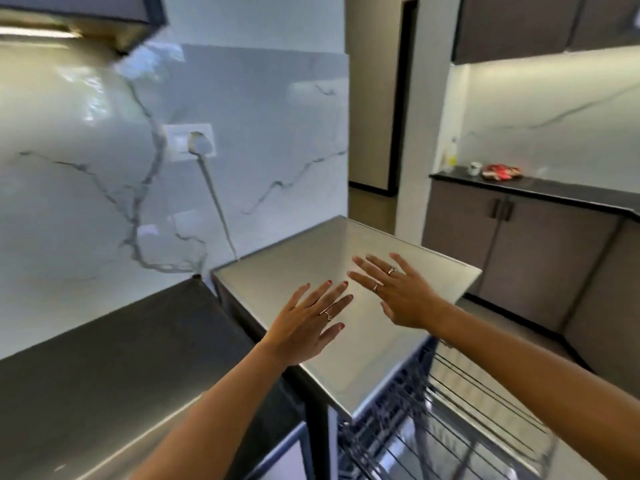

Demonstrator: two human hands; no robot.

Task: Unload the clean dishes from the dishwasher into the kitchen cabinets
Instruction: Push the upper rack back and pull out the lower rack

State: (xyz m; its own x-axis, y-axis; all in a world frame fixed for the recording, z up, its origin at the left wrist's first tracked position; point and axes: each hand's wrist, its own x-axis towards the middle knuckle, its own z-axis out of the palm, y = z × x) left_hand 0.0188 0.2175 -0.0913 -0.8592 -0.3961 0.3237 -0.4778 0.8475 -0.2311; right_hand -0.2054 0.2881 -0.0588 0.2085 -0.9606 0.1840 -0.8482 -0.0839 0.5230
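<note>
View from a head-worn cam, looking fwd and down at two bare forearms reaching out from the bottom edge.

Nearest, bottom right: the dishwasher's pulled-out wire rack [450, 420], dark metal rods, seen partly under the right forearm. No dishes can be made out in the part that shows; the frame is blurry there.

Just above it, the dishwasher [298, 271] top, a flat pale steel surface, fills the centre. Both hands sit over it. Left hand [308, 323] is spread flat, palm down, fingers straight and slightly fanned, red nail polish, a ring on one finger; holds nothing. Right hand [401, 292] is likewise flat and spread, fingers pointing up-left, two rings; holds nothing. Fingertips of the two hands are near each other but apart. Can't tell whether the palms touch the steel or hover just above it.

To the left, butting against the appliance, a dark grey countertop [114, 362].

Behind both, a glossy white marble-look wall w/ grey veins. On it a white socket [188, 142] w/ a plug and a pale cable [216, 206] running down toward the back left corner of the steel top.

Top left, the underside of a wall cabinet [104, 15] w/ a strip light.

Far right, across the room: brown base cabinets [519, 244] under a black counter [561, 187] carrying a white cup [474, 168], a red packet [500, 172] and a bottle [451, 152]. Dark upper cabinets [540, 22] above. A dark doorway [403, 95] stands in between.
</note>
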